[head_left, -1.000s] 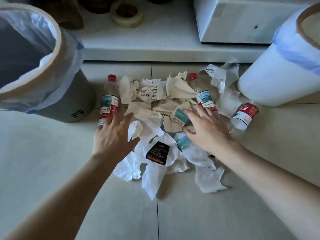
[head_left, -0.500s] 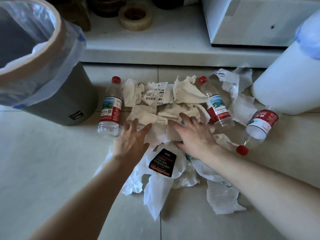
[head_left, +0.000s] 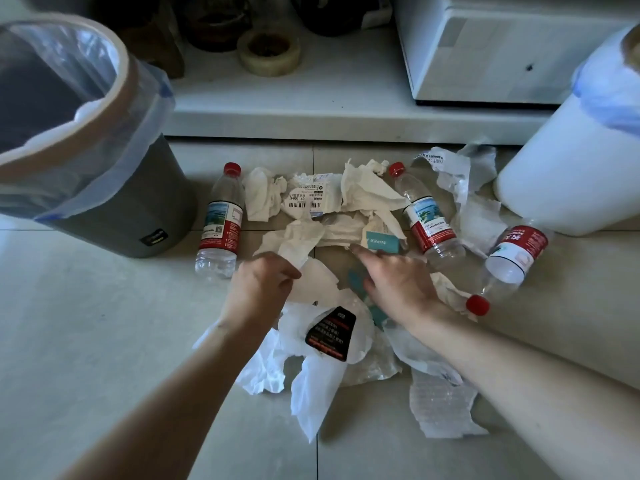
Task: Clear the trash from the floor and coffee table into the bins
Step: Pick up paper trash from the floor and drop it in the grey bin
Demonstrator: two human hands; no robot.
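A pile of trash lies on the tiled floor: crumpled tissues (head_left: 363,192), a barcode label paper (head_left: 311,199), a teal packet (head_left: 381,242), and a white plastic bag with a black label (head_left: 330,336). Three red-capped plastic bottles lie around the pile: the left bottle (head_left: 220,223), the middle bottle (head_left: 427,216) and the right bottle (head_left: 512,258). My left hand (head_left: 259,285) has its fingers pinched on a crumpled tissue (head_left: 298,240). My right hand (head_left: 398,282) is spread flat over the pile, fingertips at the teal packet.
A grey bin (head_left: 156,209) with a clear liner stands at the left. At the right stands a white bin (head_left: 554,174) with a bluish liner. A white low shelf (head_left: 311,109) behind holds a tape roll (head_left: 268,51) and a white box (head_left: 502,57). A bubble wrap scrap (head_left: 440,407) lies nearer me.
My left hand's fingers have curled from flat into a pinch on the tissue. My right hand stays spread over the pile, a little further forward.
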